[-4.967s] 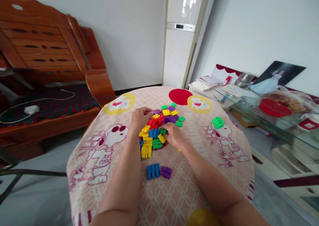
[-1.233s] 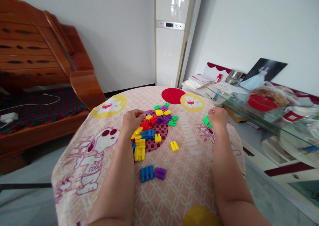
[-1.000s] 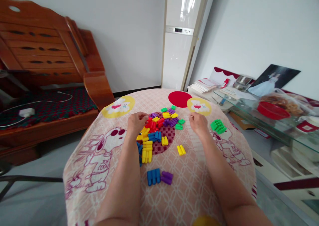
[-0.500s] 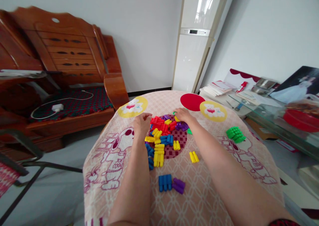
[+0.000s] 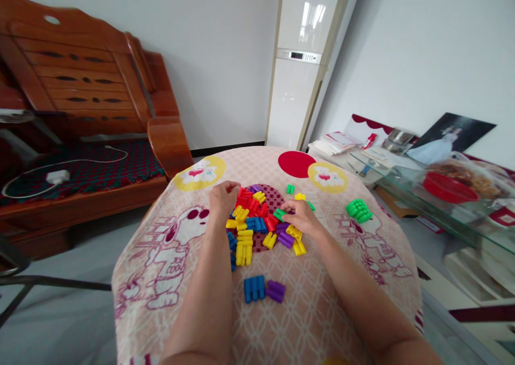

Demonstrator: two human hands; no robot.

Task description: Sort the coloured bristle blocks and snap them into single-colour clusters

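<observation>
A pile of plastic building blocks lies mid-table, with red blocks, yellow blocks and blue blocks in it. My left hand is at the pile's left edge, fingers curled together beside the red blocks; whatever they may pinch is hidden. At the pile's right side, my right hand has a green block at its fingertips. Just below that hand lie purple blocks and a yellow block. Beyond it sit a small green block and another yellow block.
Nearer me are a blue block and a purple block. A joined green cluster rests on the right of the round tablecloth. A glass shelf stands to the right, a wooden bench to the left.
My right hand has drawn back toward me, and purple and yellow blocks have shifted nearer with it. A green block now shows at its fingertips. My left hand stays by the red blocks. The view has turned rightward.
</observation>
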